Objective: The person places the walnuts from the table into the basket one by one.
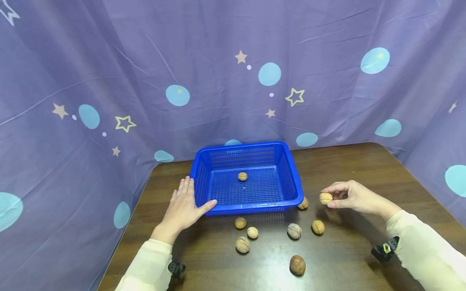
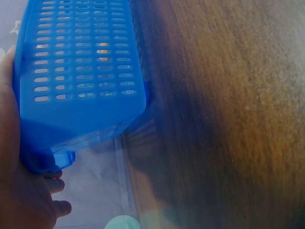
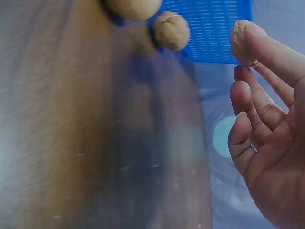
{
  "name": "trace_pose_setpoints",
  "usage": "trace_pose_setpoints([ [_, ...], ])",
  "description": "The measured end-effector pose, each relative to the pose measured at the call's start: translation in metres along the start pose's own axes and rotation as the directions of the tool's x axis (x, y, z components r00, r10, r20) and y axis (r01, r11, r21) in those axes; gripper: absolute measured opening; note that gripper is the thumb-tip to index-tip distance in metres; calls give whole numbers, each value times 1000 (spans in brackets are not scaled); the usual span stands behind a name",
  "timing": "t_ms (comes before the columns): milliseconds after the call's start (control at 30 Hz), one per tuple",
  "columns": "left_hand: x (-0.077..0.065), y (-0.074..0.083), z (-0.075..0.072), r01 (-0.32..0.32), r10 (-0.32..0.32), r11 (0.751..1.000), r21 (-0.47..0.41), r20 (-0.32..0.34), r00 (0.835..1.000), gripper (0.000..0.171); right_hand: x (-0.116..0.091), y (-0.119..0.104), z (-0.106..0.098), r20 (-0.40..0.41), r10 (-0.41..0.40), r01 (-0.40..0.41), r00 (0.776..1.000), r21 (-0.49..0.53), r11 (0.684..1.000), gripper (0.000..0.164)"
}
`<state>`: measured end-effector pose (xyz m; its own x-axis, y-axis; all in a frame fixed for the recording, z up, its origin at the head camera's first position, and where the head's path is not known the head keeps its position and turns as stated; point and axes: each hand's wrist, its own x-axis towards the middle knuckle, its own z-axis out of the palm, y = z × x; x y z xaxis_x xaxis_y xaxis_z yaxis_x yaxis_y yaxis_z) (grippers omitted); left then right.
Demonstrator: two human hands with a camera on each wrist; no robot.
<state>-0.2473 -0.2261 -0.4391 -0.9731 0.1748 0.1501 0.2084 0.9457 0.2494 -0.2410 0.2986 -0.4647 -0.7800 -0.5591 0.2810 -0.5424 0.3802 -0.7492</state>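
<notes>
My right hand (image 1: 354,197) pinches a walnut (image 1: 325,198) between thumb and fingertips, held above the table to the right of a blue plastic basket (image 1: 299,190). In the right wrist view the same walnut (image 3: 242,43) sits at the thumb tip, the other fingers loosely bent below. My left hand (image 1: 183,207) rests on the basket's near left corner, thumb along the front rim and fingers straight at the left side. One walnut (image 1: 242,176) lies on the basket floor. The left wrist view shows the slotted basket wall (image 2: 81,71) close to that hand.
Several walnuts lie on the wooden table (image 1: 204,258) in front of the basket, among them a dark one (image 1: 297,265) nearest me and a greyish one (image 1: 294,230). Another walnut (image 1: 303,203) is beside the basket's right front corner. A purple curtain (image 1: 218,81) hangs behind the table.
</notes>
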Motion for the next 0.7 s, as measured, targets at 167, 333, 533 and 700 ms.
trace_pose_setpoints([
  [167, 0, 1, -1, 2, -2, 1000, -2, 2, 1000, 119, 10, -14, -10, -23, 0, -1, 1000, -24, 1000, 33],
  [333, -2, 1, -1, 6, -6, 1000, 1, 4, 1000, 120, 27, -29, -16, -18, -15, 14, 1000, -41, 999, 33],
  [533, -3, 1, -2, 14, -14, 1000, 3, 2, 1000, 121, 54, -44, -21, 19, -24, 24, 1000, -32, 999, 33],
  [700, -2, 3, -2, 4, -4, 1000, -6, -3, 1000, 120, 78, -58, -27, 67, -1, 5, 998, -56, 998, 31],
])
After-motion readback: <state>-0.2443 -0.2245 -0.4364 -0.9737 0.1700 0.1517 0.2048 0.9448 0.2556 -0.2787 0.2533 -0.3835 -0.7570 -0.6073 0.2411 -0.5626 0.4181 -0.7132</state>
